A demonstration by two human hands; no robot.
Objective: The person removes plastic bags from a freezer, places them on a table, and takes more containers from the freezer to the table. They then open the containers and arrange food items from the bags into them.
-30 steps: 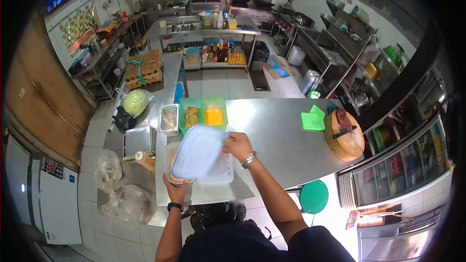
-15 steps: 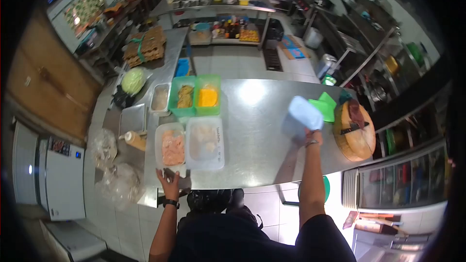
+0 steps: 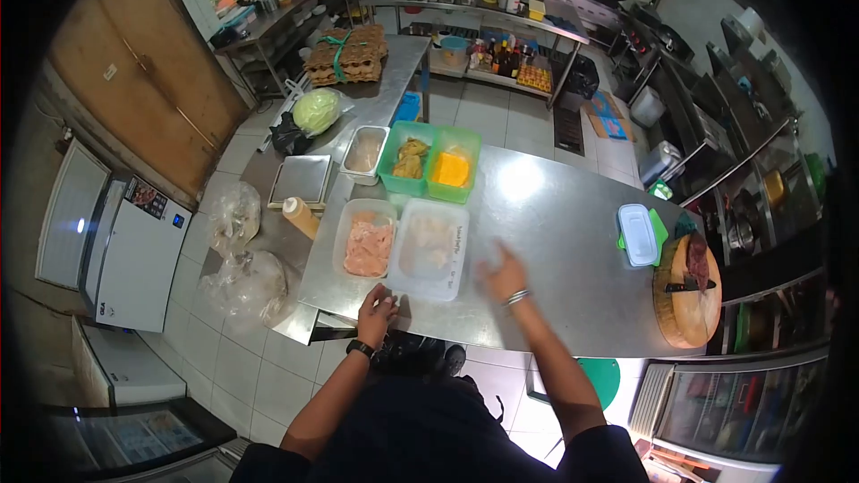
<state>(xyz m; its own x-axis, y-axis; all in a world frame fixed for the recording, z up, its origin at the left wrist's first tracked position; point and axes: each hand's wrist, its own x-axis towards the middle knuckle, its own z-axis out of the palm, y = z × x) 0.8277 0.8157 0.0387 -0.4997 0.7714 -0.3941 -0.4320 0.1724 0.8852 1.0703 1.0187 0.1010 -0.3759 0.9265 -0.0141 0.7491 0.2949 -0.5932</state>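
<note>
My left hand point(image 3: 378, 313) is at the table's front edge, fingers loosely bent and apart, holding nothing. Just beyond it sits a clear tub of raw pinkish meat point(image 3: 368, 246). Beside that tub stands a translucent container point(image 3: 431, 250) with writing along its right side and pale pieces showing inside. To its right, my right hand point(image 3: 504, 277) hovers over the steel table point(image 3: 564, 250); it is somewhat blurred, fingers extended, with nothing in it. Toward the right end, a pale blue tub point(image 3: 637, 237) rests on green plastic lids point(image 3: 660, 231).
Behind are green bins with brown food point(image 3: 411, 159) and an orange-yellow item point(image 3: 452, 168). A knife point(image 3: 684, 286) and dark red meat point(image 3: 697, 259) lie on a round chopping block point(image 3: 687, 317). A sauce bottle point(image 3: 300, 216) and plastic bags point(image 3: 250, 282) are left.
The pale blue tub, earlier held by my right hand, now rests on the green lids, released. My right hand has moved left toward the translucent container. The view has shifted.
</note>
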